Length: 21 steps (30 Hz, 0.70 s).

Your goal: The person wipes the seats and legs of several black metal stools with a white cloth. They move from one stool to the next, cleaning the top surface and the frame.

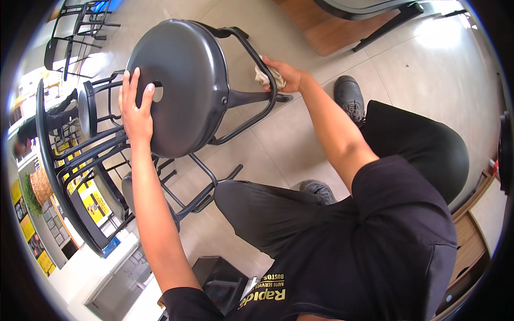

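Observation:
A black metal stool (184, 64) is tipped in front of me, its round seat facing toward me and its legs and foot rail pointing away to the right. My left hand (137, 112) lies against the left side of the seat near the hole in its middle, fingers spread and holding nothing. Bunched in my right hand (287, 75) is a pale cloth (262, 80), wrapped against the bent black foot rail (254, 51). The right fingertips are partly hidden behind the rail and the cloth.
Further black stools and a black-edged table (45, 139) crowd the left side. A wooden panel (300, 21) with a black leg is at the top. A black box (217, 275) is low on the left, by a white counter (115, 270). My shoes (349, 96) rest on the tiled floor.

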Each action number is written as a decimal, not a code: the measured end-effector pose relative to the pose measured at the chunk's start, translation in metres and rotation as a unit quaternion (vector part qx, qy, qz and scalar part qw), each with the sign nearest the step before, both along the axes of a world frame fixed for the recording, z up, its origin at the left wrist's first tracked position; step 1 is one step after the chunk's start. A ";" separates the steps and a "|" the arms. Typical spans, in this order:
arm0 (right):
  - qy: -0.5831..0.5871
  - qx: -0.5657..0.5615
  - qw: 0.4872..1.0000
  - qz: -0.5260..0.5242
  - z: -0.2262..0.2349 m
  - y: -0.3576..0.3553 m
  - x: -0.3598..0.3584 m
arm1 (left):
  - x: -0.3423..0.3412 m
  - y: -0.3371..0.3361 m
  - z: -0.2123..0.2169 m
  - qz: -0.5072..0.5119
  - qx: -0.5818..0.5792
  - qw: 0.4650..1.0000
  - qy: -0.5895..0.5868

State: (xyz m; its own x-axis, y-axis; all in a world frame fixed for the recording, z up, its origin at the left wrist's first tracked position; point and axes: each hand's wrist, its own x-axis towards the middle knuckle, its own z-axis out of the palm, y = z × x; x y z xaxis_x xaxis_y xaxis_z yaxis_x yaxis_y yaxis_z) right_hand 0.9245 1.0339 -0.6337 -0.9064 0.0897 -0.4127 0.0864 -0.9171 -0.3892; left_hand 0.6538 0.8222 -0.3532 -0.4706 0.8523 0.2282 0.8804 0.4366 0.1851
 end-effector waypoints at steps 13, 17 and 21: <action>-0.201 0.642 0.716 -0.185 0.073 0.056 -0.147 | 0.000 0.022 0.005 -0.028 -0.019 0.999 0.004; -0.200 0.758 0.621 0.013 0.070 0.045 -0.155 | -0.002 0.003 0.004 -0.023 -0.021 1.000 0.003; -0.195 0.797 0.572 0.010 0.078 0.054 -0.158 | 0.000 -0.002 0.004 -0.021 -0.022 1.000 0.004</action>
